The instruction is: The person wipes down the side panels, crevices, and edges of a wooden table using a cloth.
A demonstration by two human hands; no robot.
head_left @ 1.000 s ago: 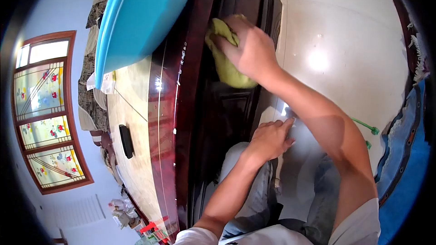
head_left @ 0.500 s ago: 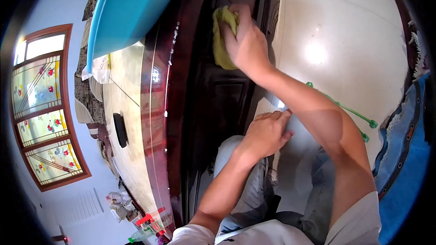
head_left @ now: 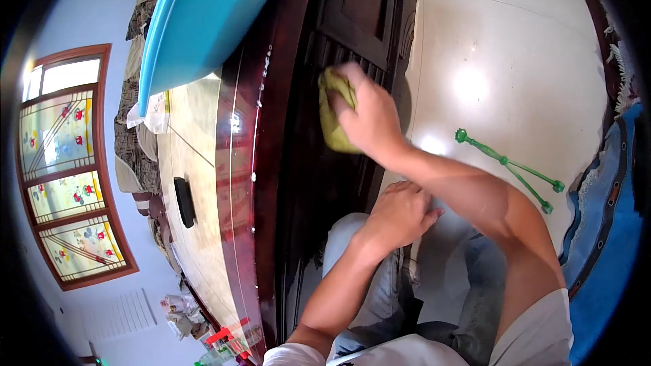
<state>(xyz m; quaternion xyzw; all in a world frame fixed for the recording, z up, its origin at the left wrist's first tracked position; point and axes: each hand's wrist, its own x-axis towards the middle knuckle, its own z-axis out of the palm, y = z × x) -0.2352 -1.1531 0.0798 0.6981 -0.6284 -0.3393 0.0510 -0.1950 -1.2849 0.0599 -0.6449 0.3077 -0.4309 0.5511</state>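
My right hand (head_left: 371, 118) is closed on a yellow-green cleaning cloth (head_left: 337, 125), pressing it against the dark wooden front of a cabinet-like table (head_left: 352, 0) with carved panels. Motion blurs the fingertips a little. My left hand (head_left: 400, 213) rests at my bent knee (head_left: 342, 234), its thumb held apart and its fingers curving over, partly hidden; nothing shows in it.
A blue plastic basin (head_left: 203, 20) stands on the glossy tabletop (head_left: 193, 142), with a black oblong object (head_left: 183, 202) farther along. On the pale tiled floor (head_left: 447, 47) lies a green plastic stand (head_left: 503, 160). Blue fabric (head_left: 610, 230) hangs at the right.
My right hand and the cloth have slid down the picture along the cabinet front, toward my left hand. More carved panel shows above them. My left hand stays at the knee.
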